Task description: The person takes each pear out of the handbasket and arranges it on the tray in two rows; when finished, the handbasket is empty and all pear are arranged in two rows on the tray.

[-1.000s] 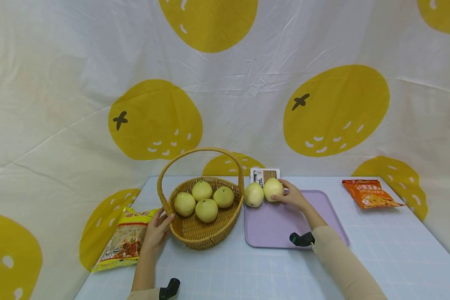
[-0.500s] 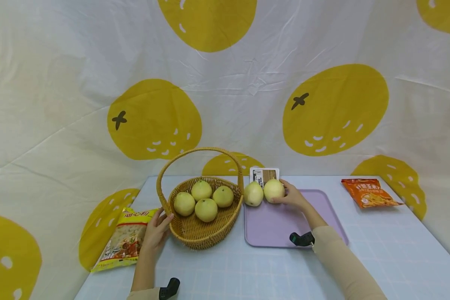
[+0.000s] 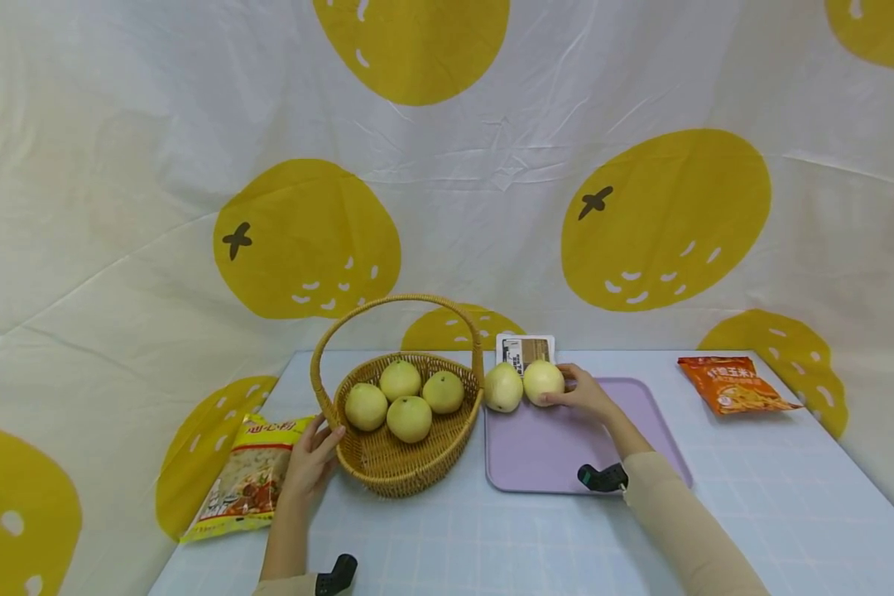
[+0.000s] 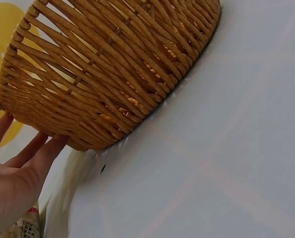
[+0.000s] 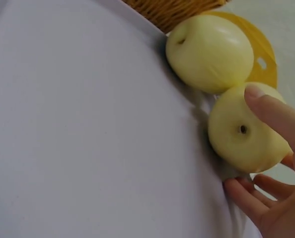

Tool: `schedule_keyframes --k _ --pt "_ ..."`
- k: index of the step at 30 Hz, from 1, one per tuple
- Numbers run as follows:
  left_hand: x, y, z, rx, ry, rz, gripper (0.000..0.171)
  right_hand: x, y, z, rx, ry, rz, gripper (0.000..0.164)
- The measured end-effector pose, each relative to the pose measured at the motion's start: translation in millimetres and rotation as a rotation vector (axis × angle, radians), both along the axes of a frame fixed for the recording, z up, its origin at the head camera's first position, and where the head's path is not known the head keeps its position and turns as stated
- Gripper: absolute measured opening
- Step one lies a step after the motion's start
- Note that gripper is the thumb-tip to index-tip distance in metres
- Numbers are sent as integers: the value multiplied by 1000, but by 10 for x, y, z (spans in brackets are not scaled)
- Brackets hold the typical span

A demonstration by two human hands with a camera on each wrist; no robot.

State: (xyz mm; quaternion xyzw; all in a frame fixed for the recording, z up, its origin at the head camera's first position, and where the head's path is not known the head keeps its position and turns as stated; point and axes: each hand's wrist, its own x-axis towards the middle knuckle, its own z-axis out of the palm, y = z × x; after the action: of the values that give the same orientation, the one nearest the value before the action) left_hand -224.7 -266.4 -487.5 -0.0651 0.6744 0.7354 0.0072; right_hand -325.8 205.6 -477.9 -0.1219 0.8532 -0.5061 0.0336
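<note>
A white backdrop cloth (image 3: 492,165) carried large mustard-yellow fruit shapes with small black stem crosses and white flecks. The table (image 3: 752,513) was pale blue with a faint grid. The wicker basket (image 3: 398,463) was golden tan, holding pale yellow-green pears (image 3: 410,418). The tray (image 3: 551,451) was lilac. One snack packet (image 3: 737,385) was orange; another snack bag (image 3: 246,480) was yellow-edged.

Both arms wear beige long sleeves (image 3: 685,530), each with a small black device (image 3: 602,478) at the wrist.

Left hand (image 3: 309,463) flat, fingers (image 4: 36,156) straight; right hand (image 3: 588,396) cupped, fingers (image 5: 274,116) curled.
</note>
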Motion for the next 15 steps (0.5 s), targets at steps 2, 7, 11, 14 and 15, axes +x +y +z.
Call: schedule_keyframes --k 2,7,11,14,15 --pt "-2 -7 -3 9 -1 1 71 1 -9 -3 -2 10 15 78" --pt "4 -5 -4 11 -2 -2 73 16 -13 5 32 -1 -4 84" --pt "7 -1 1 4 4 -5 74 36 -10 20 65 -2 -37 89" --pt "5 3 5 3 -1 1 73 57 -3 35 79 8 -63 91" --pt "5 4 6 0 -2 4 73 63 0 37 85 15 -68 92"
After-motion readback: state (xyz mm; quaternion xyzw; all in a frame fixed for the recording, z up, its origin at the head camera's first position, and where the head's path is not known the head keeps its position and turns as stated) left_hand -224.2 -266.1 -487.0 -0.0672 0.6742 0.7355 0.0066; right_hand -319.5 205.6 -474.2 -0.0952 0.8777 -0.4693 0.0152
